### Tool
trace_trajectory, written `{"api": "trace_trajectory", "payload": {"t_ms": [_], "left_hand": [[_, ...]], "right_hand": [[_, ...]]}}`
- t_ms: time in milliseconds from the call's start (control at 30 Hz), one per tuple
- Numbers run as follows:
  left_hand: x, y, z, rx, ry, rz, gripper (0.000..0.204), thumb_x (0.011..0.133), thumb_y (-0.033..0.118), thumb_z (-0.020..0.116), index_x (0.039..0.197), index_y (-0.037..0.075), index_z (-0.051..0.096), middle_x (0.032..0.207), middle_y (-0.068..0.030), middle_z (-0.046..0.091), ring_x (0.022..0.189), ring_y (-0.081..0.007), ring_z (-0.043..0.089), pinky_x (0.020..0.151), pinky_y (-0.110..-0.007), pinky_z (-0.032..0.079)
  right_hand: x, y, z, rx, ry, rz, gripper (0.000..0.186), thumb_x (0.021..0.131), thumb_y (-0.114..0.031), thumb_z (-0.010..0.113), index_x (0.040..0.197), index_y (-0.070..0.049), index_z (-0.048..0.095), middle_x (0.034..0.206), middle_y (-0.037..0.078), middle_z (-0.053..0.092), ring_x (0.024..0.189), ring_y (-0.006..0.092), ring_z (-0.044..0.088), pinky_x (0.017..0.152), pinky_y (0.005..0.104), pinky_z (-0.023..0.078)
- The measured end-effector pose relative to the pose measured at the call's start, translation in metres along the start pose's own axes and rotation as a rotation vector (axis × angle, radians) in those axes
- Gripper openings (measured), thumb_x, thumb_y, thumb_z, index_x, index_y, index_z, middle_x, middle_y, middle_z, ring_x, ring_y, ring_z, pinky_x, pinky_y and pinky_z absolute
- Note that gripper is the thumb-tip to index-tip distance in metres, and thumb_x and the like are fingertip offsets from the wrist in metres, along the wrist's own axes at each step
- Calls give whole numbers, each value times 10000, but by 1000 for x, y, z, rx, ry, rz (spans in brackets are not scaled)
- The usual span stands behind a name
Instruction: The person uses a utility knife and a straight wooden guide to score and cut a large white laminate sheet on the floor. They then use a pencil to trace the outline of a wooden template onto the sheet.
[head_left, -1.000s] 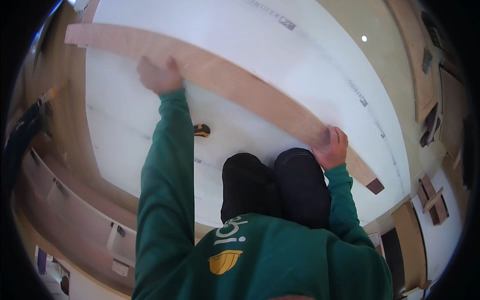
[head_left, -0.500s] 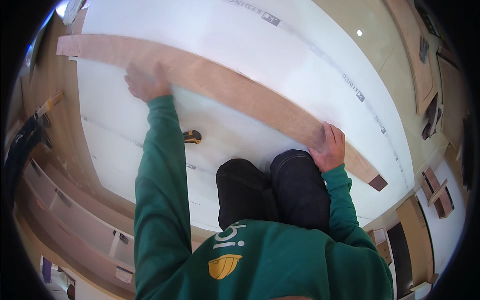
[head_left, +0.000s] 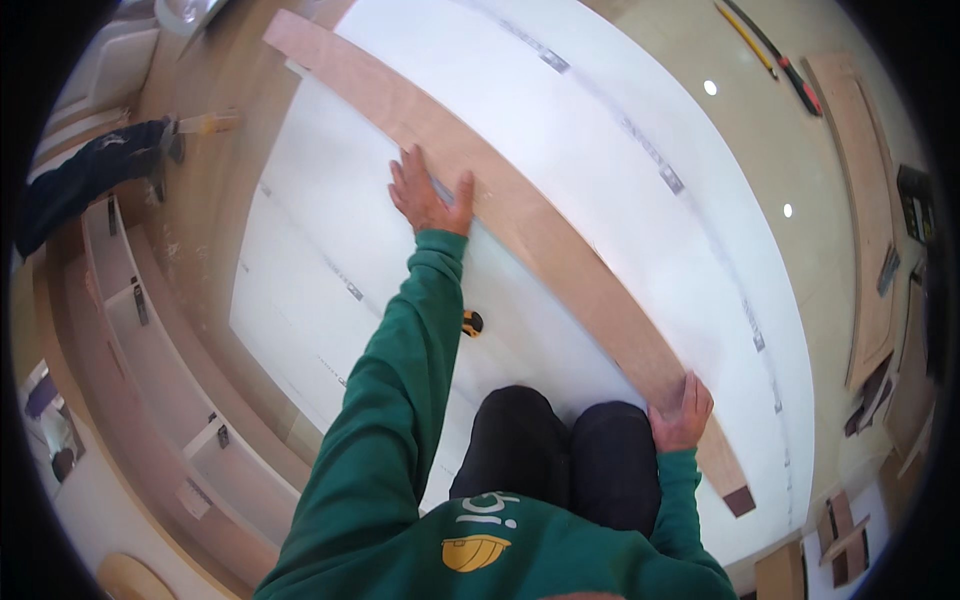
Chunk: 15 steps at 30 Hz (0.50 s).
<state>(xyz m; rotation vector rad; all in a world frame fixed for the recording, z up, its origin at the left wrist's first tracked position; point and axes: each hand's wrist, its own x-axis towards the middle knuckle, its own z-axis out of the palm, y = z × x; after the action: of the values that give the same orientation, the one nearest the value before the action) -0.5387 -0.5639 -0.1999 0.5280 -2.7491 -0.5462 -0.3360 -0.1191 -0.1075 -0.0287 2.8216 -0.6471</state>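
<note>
The left hand (head_left: 430,200) is spread wide at the near edge of a long, flat, light-brown wooden board (head_left: 560,250). The right hand (head_left: 683,415) lies across it near its dark end, fingers close together; I cannot tell if it grips. The board lies across a big white sheet (head_left: 300,240). A yellow-and-black cutter (head_left: 473,323) peeks from behind the green left sleeve (head_left: 390,350).

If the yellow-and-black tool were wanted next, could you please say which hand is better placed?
Probably the left hand: it looks nearer the tool; the right hand is farther, on the plank.
</note>
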Motion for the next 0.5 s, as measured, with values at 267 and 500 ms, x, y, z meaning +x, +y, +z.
{"api": "trace_trajectory", "payload": {"t_ms": [267, 500], "left_hand": [[3, 14, -12, -53, -72, -64, 838, 830, 468, 641, 1467, 38, 307, 1504, -227, 324, 1442, -408, 147, 1160, -527, 39], [4, 11, -8, -32, -81, -68, 785, 861, 457, 585, 1477, 59, 304, 1514, -201, 320, 1445, -394, 149, 1162, -519, 32]], "right_hand": [[-2, 3, -2, -15, -39, 5, 864, 588, -134, 812, 1355, 17, 444, 1302, 194, 497, 1184, 388, 446, 1037, 484, 354], [-3, 5, -4, 2, -60, -15, 863, 584, -138, 819, 1348, 21, 451, 1297, 194, 498, 1178, 391, 447, 1025, 482, 357]]}}
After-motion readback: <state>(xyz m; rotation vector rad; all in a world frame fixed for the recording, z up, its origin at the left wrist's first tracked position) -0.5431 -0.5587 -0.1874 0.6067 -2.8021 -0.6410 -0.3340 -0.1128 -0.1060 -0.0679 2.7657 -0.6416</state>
